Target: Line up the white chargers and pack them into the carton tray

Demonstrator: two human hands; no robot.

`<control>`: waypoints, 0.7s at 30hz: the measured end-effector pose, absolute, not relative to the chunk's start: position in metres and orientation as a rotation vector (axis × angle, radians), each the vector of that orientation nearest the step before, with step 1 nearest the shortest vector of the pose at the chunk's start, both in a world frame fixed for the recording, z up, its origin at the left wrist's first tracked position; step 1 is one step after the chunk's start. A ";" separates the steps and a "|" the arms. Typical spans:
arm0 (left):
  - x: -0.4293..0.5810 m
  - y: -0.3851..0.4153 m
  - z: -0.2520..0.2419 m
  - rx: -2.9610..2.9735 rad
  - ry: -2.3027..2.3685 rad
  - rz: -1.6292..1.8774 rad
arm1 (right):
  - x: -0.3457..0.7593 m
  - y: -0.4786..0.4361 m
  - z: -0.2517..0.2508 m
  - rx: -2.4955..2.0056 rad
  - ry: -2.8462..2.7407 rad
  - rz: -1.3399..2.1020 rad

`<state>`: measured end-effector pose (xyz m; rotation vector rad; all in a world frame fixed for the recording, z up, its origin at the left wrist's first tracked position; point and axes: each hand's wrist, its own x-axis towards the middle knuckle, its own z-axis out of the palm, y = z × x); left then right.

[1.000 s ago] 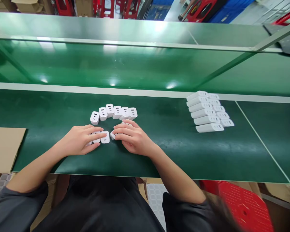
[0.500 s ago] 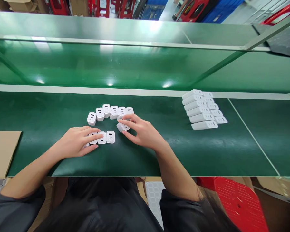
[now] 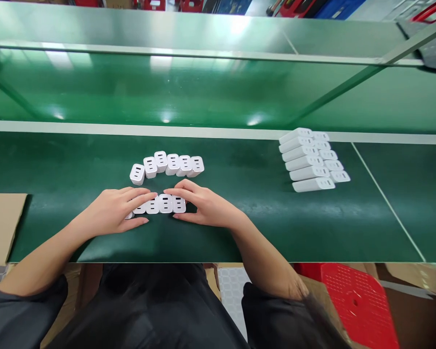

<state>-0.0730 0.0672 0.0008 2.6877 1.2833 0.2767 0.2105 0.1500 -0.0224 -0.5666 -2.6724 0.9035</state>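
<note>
Several white charger blocks with port slots on top stand side by side in a near row [image 3: 165, 204] on the green bench. Over the row's left end lies my left hand [image 3: 116, 209], its thumb and fingers closed around the leftmost blocks and partly hiding them. At the right end, my right hand [image 3: 200, 205] has its thumb on the near side and fingers on the far side of the last charger block [image 3: 179, 204], which touches its neighbour. Beyond my hands, several more charger blocks [image 3: 173, 165] stand upright in a curved row.
To the right, several white charger blocks [image 3: 310, 160] lie on their sides in two stacked-looking columns. A cardboard sheet [image 3: 3, 218] lies at the bench's left edge. A pale rail [image 3: 218, 131] runs along the back. Below the bench on the right is a red stool [image 3: 359, 300].
My right hand has brought a tilted charger block left and towards me, upright against the right end of the near row. My left hand has stayed at the row's left end.
</note>
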 end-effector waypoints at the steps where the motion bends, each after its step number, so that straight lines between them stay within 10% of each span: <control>1: -0.073 0.067 0.001 2.675 1.291 0.260 | 0.210 0.150 -0.023 -0.560 -2.670 0.904; 21: -0.073 0.072 0.001 2.685 1.270 0.234 | 0.209 0.148 -0.029 -0.545 -2.692 0.771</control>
